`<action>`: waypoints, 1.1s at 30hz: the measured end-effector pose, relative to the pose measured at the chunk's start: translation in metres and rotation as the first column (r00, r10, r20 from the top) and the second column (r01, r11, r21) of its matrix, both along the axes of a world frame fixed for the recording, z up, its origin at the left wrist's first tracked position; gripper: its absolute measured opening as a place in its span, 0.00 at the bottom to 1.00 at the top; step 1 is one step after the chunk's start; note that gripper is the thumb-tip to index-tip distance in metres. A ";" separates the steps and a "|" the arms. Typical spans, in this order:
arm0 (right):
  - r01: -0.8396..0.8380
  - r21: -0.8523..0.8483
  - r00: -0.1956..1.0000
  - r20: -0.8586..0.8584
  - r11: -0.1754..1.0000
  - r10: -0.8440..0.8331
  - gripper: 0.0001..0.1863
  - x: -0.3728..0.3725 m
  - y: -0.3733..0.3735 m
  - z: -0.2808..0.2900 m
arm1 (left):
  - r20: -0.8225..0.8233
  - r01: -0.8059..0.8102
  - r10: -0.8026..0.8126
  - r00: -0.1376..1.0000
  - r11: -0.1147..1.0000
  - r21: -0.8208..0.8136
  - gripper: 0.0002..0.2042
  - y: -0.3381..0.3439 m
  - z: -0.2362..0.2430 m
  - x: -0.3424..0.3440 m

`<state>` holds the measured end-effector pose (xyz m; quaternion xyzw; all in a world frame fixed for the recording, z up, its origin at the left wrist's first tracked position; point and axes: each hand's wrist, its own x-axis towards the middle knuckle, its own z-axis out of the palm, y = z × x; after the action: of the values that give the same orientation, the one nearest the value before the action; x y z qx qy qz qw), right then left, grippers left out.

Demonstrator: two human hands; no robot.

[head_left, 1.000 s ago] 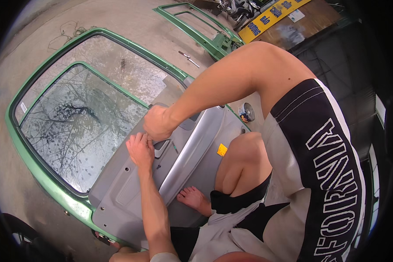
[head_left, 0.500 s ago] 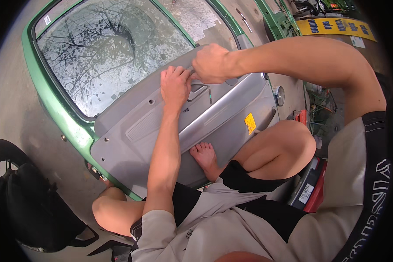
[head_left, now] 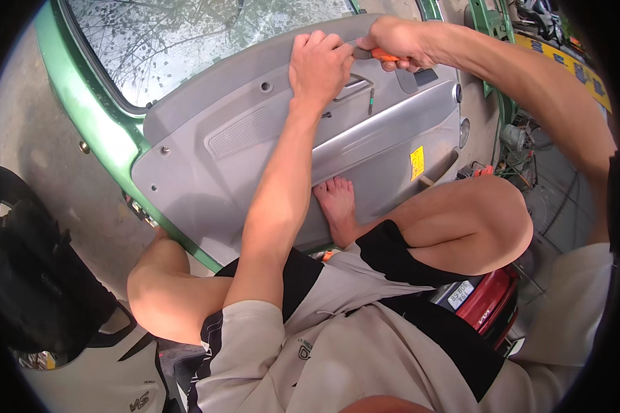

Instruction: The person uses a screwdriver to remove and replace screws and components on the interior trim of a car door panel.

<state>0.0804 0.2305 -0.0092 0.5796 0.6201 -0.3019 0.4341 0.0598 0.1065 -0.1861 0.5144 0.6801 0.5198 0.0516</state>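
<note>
Up near the top centre of the frame, the left hand [head_left: 320, 65] presses flat, fingers spread and holding nothing, on the upper edge of the grey moulded plastic inner door panel [head_left: 255, 158], which lies across the green metal car door [head_left: 96, 131] on the floor. Just to its right, the right hand [head_left: 399, 43] is clenched round the orange-handled tool [head_left: 382, 55]; only a short stretch of the handle and a grey stub show between the fingers, and the working tip is hidden behind the left hand, so what kind of tool it is cannot be told. Whether the tip touches the panel is equally hard to make out. The cracked window glass [head_left: 186, 34] of the door is cut off by the upper edge of the frame. A bare foot [head_left: 336, 206] rests on the lower part of the panel, near a small yellow sticker [head_left: 417, 163]. At the lower left, a dark rounded object [head_left: 27, 275] is half lost in the black rim of the lens. A red box-like thing [head_left: 486, 303] at the lower right is mostly covered by the knee.
</note>
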 end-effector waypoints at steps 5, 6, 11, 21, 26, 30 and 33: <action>-0.334 -0.003 0.912 -0.254 0.942 0.323 0.20 0.010 0.001 0.022 | -0.028 -0.008 0.005 1.000 0.995 -0.099 0.04 0.005 0.006 -0.002; -0.548 0.106 0.746 -0.388 0.830 0.542 0.19 0.017 0.001 0.022 | -0.049 -0.024 0.018 0.999 0.993 -0.119 0.04 0.004 0.005 -0.003; -0.670 0.515 0.046 -0.690 0.534 0.723 0.13 0.063 0.025 0.002 | -0.094 0.024 -0.033 0.995 0.995 -0.097 0.03 0.001 0.004 -0.006; -0.640 -0.264 -0.116 -0.895 0.722 -0.430 0.19 0.063 0.034 -0.087 | -0.170 0.070 -0.102 0.980 0.980 -0.186 0.07 0.000 0.004 -0.010; 0.166 -0.169 -0.404 -0.910 0.972 -0.089 0.16 0.071 -0.027 -0.090 | -0.195 0.089 -0.136 0.971 0.969 -0.230 0.15 -0.006 0.000 -0.006; 0.520 -0.331 -0.532 -0.846 0.787 -0.004 0.16 0.071 -0.048 -0.101 | -0.196 0.052 -0.094 0.976 0.977 -0.207 0.09 0.010 0.006 0.002; 0.419 -0.302 -0.508 -0.860 0.856 -0.054 0.16 0.081 -0.037 -0.104 | -0.239 0.082 -0.143 0.961 0.965 -0.249 0.14 0.007 0.007 -0.002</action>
<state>0.1611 0.1940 -0.1130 0.2282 0.5529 -0.6672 -0.4439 0.0579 0.1139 -0.1791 0.6050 0.7077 0.3607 0.0546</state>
